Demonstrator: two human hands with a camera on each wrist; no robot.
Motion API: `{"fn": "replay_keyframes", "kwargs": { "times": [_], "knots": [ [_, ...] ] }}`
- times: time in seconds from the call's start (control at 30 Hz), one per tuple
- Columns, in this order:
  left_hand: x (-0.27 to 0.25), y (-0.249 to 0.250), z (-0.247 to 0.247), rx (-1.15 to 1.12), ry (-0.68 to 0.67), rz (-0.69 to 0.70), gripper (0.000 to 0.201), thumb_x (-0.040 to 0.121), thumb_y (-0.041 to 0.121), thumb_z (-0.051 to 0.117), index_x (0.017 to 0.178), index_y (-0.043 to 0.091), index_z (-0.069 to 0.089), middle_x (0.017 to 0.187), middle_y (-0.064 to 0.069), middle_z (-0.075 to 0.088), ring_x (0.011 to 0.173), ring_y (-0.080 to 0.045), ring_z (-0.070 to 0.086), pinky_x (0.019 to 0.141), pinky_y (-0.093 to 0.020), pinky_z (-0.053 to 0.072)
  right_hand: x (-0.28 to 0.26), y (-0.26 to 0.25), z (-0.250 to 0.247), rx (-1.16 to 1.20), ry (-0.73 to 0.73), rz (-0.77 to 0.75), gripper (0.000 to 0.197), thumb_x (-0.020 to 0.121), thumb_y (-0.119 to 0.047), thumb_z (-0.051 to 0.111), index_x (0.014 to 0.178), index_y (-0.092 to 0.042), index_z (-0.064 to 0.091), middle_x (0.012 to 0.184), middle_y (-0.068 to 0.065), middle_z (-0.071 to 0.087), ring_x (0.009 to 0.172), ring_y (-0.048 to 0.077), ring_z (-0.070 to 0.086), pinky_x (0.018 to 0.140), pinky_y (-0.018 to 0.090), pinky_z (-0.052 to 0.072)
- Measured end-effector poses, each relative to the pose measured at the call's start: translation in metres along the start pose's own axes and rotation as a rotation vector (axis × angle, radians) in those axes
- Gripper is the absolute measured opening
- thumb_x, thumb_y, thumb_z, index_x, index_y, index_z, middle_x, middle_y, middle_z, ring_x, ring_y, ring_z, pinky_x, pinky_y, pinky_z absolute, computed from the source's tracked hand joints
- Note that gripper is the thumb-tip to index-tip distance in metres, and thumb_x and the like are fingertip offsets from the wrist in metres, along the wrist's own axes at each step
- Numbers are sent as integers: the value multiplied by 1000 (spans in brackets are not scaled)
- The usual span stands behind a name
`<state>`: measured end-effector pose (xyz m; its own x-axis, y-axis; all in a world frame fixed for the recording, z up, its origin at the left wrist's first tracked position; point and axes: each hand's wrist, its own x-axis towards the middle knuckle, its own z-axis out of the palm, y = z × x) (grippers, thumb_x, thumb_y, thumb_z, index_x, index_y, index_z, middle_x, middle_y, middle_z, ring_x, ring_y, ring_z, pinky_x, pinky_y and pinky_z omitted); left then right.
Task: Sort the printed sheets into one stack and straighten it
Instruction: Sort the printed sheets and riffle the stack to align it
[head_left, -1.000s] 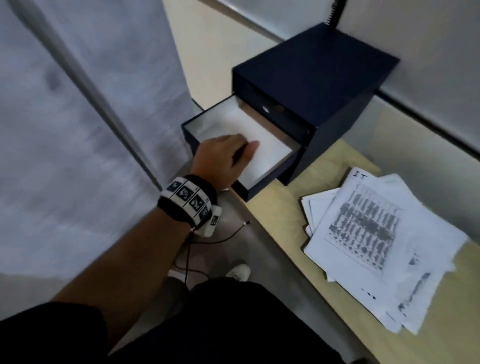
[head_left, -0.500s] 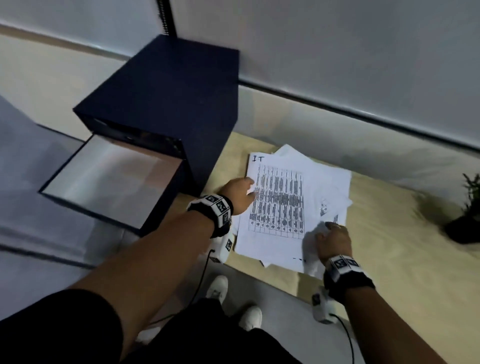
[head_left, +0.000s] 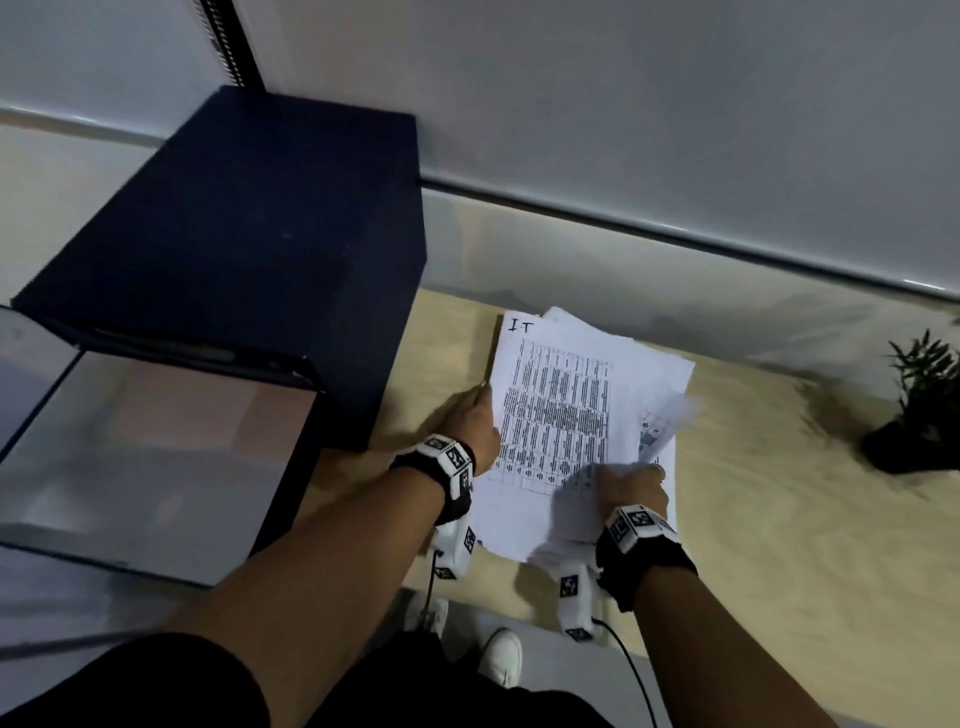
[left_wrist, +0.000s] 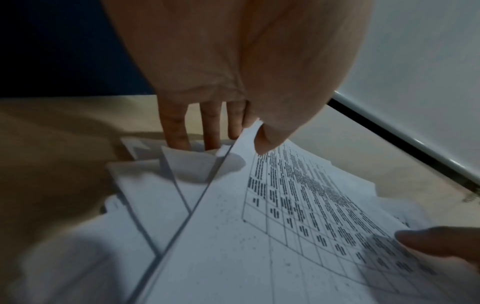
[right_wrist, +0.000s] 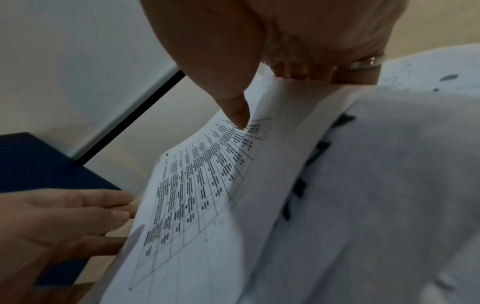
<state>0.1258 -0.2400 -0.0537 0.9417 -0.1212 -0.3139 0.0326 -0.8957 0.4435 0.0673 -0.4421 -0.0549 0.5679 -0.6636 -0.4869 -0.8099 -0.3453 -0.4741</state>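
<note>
A loose pile of printed sheets (head_left: 566, 415) lies on the light wooden desk (head_left: 779, 519). Its top sheet carries a dense table and the handwritten "IT". My left hand (head_left: 480, 413) pinches the pile's left edge. In the left wrist view its thumb (left_wrist: 262, 142) lies on the top sheet (left_wrist: 298, 205) and its fingers (left_wrist: 176, 127) reach under it. My right hand (head_left: 631, 480) grips the lower right part of the pile. Its thumb (right_wrist: 236, 111) presses on the printed table (right_wrist: 197, 185), and its fingers (right_wrist: 311, 71) curl beneath lifted sheets. The lower sheets fan out unevenly.
A dark blue drawer box (head_left: 249, 223) stands left of the pile, its open drawer (head_left: 145, 457) jutting past the desk's front edge. A small potted plant (head_left: 922, 415) sits at the far right. A wall panel (head_left: 675, 130) runs behind the desk.
My left hand left the open drawer and went to the pile's left edge. The right hand came in, and both now hold sheets, with the right-hand sheets lifted and curling.
</note>
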Motion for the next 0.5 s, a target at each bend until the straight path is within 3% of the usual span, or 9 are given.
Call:
{"fn": "replay_keyframes", "kwargs": {
  "times": [0.13,0.23,0.37,0.43,0.5],
  "knots": [
    [4,-5,-2,-11,-12,-66,52,98,12,45,148,7,32,144,-14,51,126,-31,54,101,-33,43,-6,4,-2,-49,5,-32,42,88,-23,63,118,1,47,122,28,60,112,42,58,92,41,47],
    [6,-5,-9,4,-25,-68,40,101,18,44,136,-1,42,138,-14,52,123,-33,53,98,-35,42,-1,7,-2,-84,-34,-115,44,89,-24,66,123,0,49,122,27,60,112,42,59,91,42,47],
    [9,-13,-7,-83,-3,-85,35,97,24,54,127,6,51,132,-9,56,115,-29,59,92,-30,45,6,8,-10,-103,-72,-193,42,78,-11,71,116,-4,55,116,23,64,103,37,63,89,41,52],
    [6,-18,-5,-116,23,-109,26,97,22,56,117,6,55,123,-8,57,108,-24,60,84,-24,41,9,10,-13,-133,-2,-206,60,78,-11,70,133,-3,48,129,24,55,114,39,57,98,42,47],
    [0,-22,-4,-108,61,-118,23,98,26,56,102,4,59,109,-11,63,93,-25,60,75,-26,37,8,9,-13,-286,6,-247,66,81,-18,67,141,-9,41,138,22,47,123,41,49,104,44,42]
  ]
}}
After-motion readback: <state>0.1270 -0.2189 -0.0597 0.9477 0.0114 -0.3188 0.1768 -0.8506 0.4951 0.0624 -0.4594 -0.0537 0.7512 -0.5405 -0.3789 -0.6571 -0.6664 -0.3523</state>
